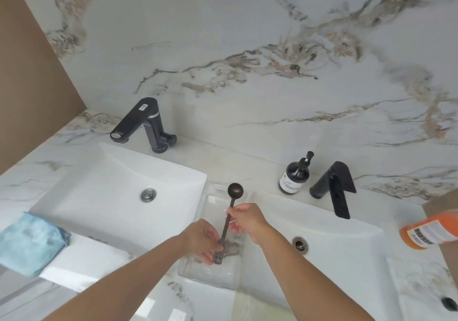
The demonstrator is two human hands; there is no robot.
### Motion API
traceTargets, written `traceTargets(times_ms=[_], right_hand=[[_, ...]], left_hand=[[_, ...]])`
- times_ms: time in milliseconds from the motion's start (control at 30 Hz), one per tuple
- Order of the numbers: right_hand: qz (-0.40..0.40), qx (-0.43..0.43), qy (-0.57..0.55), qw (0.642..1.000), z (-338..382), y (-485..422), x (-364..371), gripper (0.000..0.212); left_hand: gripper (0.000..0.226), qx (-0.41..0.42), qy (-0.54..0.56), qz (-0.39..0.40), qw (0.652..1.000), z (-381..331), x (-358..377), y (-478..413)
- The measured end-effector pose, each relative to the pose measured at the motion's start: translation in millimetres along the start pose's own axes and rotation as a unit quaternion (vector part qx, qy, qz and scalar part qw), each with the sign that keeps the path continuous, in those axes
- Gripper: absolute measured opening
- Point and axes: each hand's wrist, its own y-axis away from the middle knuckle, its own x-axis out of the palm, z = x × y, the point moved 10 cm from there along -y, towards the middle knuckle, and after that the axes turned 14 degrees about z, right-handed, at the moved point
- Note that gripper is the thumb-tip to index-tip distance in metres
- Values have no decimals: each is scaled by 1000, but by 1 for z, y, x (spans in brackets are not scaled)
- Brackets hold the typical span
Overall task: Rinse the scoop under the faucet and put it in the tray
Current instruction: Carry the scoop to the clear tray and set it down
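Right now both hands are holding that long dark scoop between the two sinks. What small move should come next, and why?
Probably carry the scoop sideways under one of the faucets, perhaps the right faucet. The left hand pinches the handle end and the right hand grips the stem, holding it over the clear tray. No water is visibly running and no faucet is above the scoop.

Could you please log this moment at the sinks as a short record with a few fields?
scoop: dark long-handled scoop, bowl end pointing away from the person
left hand: left hand pinches the handle's near end
right hand: right hand grips mid-handle
tray: clear tray between the two sinks, under the scoop
faucets: left faucet and right faucet, no water seen running
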Motion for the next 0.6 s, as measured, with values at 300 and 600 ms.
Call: traceTargets(times_ms=[300, 600], right_hand=[[-119, 74, 141, 980, -23, -30, 17, 26], [-142, 69, 217, 963, -42, -45, 21, 16]], left_hand=[[6, -121, -288, -21, 950, 18, 3, -28], [28, -129, -392, -73, 908, 18, 3, -45]])
